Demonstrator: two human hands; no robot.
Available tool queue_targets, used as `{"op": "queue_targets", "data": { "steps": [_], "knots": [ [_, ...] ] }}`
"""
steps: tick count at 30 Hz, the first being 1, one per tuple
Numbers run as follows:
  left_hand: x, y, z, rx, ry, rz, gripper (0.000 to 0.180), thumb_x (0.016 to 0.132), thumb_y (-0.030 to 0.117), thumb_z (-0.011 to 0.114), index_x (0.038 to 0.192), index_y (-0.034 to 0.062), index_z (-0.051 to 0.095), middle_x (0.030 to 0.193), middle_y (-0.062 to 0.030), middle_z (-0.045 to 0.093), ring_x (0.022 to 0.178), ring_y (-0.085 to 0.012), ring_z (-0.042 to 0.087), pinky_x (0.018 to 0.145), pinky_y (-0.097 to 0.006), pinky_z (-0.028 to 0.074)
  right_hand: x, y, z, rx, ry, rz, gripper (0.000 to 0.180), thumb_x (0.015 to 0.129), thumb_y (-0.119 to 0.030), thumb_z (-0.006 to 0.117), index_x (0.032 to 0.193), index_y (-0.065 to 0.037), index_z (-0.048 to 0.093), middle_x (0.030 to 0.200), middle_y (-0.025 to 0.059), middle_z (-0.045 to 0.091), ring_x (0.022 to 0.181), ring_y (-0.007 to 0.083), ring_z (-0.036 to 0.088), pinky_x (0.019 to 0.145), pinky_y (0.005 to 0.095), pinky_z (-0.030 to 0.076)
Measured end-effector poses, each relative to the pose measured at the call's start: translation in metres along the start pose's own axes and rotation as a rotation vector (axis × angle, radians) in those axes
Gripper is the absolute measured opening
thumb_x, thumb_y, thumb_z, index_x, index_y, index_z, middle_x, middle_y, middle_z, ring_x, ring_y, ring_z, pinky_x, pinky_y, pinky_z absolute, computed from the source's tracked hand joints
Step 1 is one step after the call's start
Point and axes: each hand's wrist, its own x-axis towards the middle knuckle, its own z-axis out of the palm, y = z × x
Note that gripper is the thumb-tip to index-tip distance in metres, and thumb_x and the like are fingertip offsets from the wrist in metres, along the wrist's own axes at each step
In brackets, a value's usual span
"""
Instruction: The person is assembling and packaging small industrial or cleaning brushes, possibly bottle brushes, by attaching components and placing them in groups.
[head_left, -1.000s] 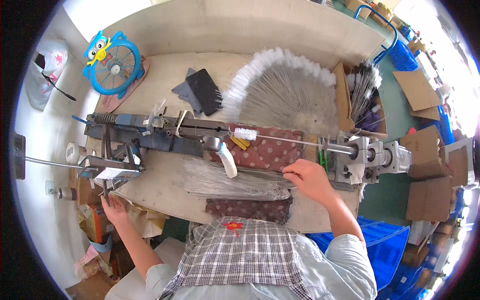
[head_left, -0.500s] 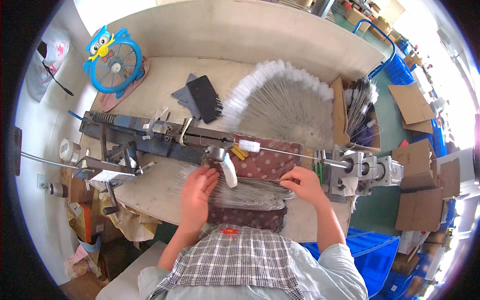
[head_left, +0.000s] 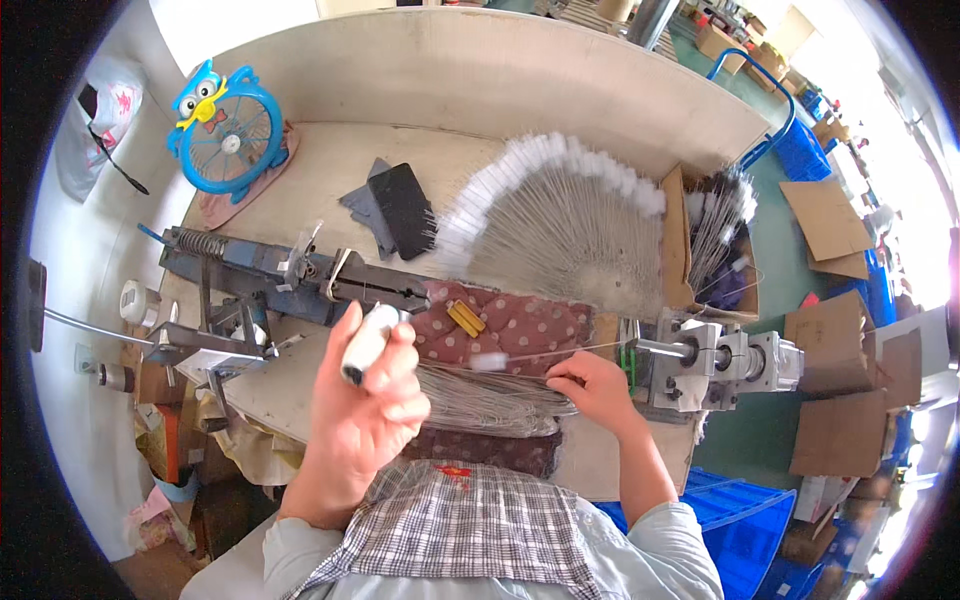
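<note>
My left hand [head_left: 365,415] is wrapped round the white handle [head_left: 372,340] of the machine's lever. A small white bristle brush [head_left: 488,362] on a long thin wire hangs slack from the spindle [head_left: 665,348], its head blurred by motion. My right hand [head_left: 592,388] is closed in a pinch at the right end of a pile of thin metal wires [head_left: 490,400]; one wire seems to run to its fingertips. The pile lies on a dark dotted cloth. Behind it, yellow pieces [head_left: 466,318] rest on a reddish dotted cloth [head_left: 540,330].
Finished-looking white brushes [head_left: 560,200] lie fanned out at the back, beside a cardboard box [head_left: 680,240] of dark and white brushes. The long clamp bar [head_left: 260,275] spans the left. A black phone-like slab [head_left: 402,210] and a blue fan [head_left: 232,140] stand behind it.
My left hand has taken hold of the white handle and swung it left and toward me. The brush head has left the clamp's end and dropped nearer me. My right hand shifted slightly left.
</note>
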Motion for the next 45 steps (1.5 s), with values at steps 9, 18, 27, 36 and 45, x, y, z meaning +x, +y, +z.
{"op": "queue_targets", "data": {
  "steps": [9,18,27,36,45],
  "knots": [
    [-0.025,-0.021,-0.028,0.851,-0.005,-0.022,0.026,0.097,0.022,0.047,0.096,-0.0006,0.060,0.079,-0.0089,0.063,0.059,-0.0107,0.056,0.057,-0.024,0.046,-0.011,-0.061,-0.008,-0.589,-0.069,-0.114,0.020,0.075,-0.003,0.058,0.094,-0.007,0.056,0.085,0.0094,0.056,0.079,0.0271,0.063,0.061,0.0377,0.052],
    [0.011,-0.046,-0.020,1.248,-0.260,-0.207,0.019,0.092,0.017,0.056,0.099,0.0011,0.062,0.083,-0.0080,0.065,0.065,-0.0137,0.060,0.060,-0.027,0.049,-0.019,-0.065,-0.137,-0.672,0.483,-0.155,0.027,0.076,0.004,0.056,0.101,-0.002,0.063,0.085,0.0138,0.062,0.072,0.0241,0.063,0.060,0.0322,0.051],
    [0.150,-0.105,-0.037,2.518,-0.296,0.633,0.013,0.081,0.018,0.060,0.090,0.0086,0.058,0.085,-0.0086,0.060,0.076,-0.0247,0.063,0.059,-0.038,0.050,0.021,-0.039,-0.093,-0.271,0.493,-0.193,0.016,0.076,-0.010,0.070,0.092,-0.008,0.069,0.081,0.0105,0.068,0.069,0.0259,0.065,0.060,0.0329,0.051],
    [0.120,-0.066,-0.051,2.638,-0.185,1.049,0.023,0.075,0.019,0.069,0.093,0.0063,0.065,0.087,-0.0080,0.061,0.081,-0.0242,0.061,0.069,-0.036,0.050,0.035,-0.060,-0.098,-0.326,0.183,-0.350,0.010,0.070,-0.022,0.073,0.076,-0.013,0.073,0.067,0.0030,0.064,0.066,0.0219,0.058,0.060,0.0348,0.048],
    [0.013,-0.030,-0.082,1.906,0.222,0.679,0.013,0.083,0.016,0.065,0.088,0.0043,0.069,0.091,-0.0058,0.068,0.080,-0.0208,0.064,0.069,-0.029,0.050,0.109,-0.103,-0.002,-0.257,0.110,-0.686,0.012,0.072,-0.025,0.069,0.070,-0.013,0.068,0.067,-0.0018,0.061,0.075,0.0190,0.056,0.063,0.0322,0.048]
  ]
}}
